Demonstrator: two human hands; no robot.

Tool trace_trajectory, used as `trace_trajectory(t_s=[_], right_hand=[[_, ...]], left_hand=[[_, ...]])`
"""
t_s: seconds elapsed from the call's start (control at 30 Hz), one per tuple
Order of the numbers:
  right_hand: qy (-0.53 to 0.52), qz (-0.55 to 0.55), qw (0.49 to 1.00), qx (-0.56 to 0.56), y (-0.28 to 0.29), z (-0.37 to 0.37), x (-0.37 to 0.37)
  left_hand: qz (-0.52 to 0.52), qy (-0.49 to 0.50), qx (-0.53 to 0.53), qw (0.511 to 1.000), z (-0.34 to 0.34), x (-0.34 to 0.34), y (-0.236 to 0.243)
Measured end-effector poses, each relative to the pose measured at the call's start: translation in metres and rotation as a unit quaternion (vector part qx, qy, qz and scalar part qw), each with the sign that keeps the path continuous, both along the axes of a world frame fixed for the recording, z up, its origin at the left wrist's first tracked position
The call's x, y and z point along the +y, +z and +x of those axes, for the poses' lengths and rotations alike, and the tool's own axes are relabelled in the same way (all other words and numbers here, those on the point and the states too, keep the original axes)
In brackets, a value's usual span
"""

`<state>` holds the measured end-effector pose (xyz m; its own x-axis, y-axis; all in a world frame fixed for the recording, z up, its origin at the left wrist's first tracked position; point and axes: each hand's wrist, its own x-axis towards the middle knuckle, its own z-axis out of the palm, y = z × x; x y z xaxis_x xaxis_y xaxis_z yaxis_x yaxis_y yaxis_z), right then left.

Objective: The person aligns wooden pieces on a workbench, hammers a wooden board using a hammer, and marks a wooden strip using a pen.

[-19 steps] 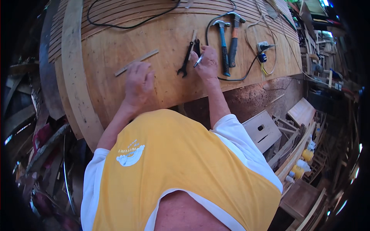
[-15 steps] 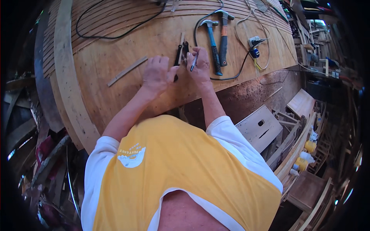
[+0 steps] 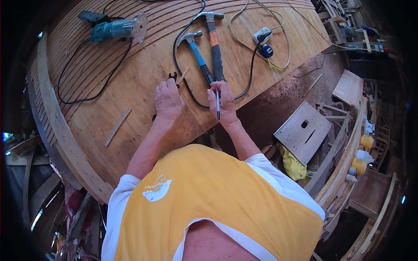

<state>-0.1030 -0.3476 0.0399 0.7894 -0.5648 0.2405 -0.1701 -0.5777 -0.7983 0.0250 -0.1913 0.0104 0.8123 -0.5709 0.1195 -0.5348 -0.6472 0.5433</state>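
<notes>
My left hand (image 3: 170, 101) lies over a black tool with a forked end (image 3: 173, 76), its fingers curled down over it. The hand hides the tool's middle, and its kind does not show clearly. A thin wooden stick (image 3: 183, 75) sits beside that fork. Between the fingers and thumb of my right hand (image 3: 225, 104) is a pen (image 3: 218, 104), its tip pointing toward me. Just beyond the right hand lie a blue-handled claw hammer (image 3: 201, 61) and a claw hammer with an orange and grey handle (image 3: 215, 48).
A green corded power tool (image 3: 114, 30) rests on slatted wood at far left. A narrow wood strip (image 3: 117, 127) lies left of my hands. A power socket (image 3: 262, 35), blue tape measure (image 3: 266, 51) and looping cables are at right. A wooden stool (image 3: 303, 130) stands beyond the table edge.
My view has shifted, bringing the green power tool into sight. My left hand has gone from beside the black tool to over it. The pen in my right hand now points toward me.
</notes>
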Motion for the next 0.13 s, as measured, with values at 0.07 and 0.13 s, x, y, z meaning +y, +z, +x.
trace_trajectory(t_s=[0.07,0.13], right_hand=[[0.001,0.009,1.000,-0.003,0.0018,0.0009,-0.0076],[0.024,0.035,0.999,0.000,0.0038,0.0033,-0.0134]], left_hand=[[0.009,-0.014,-0.016,1.000,-0.0024,-0.0007,-0.0006],[0.012,-0.031,-0.003,0.999,0.0003,0.0073,-0.0028]])
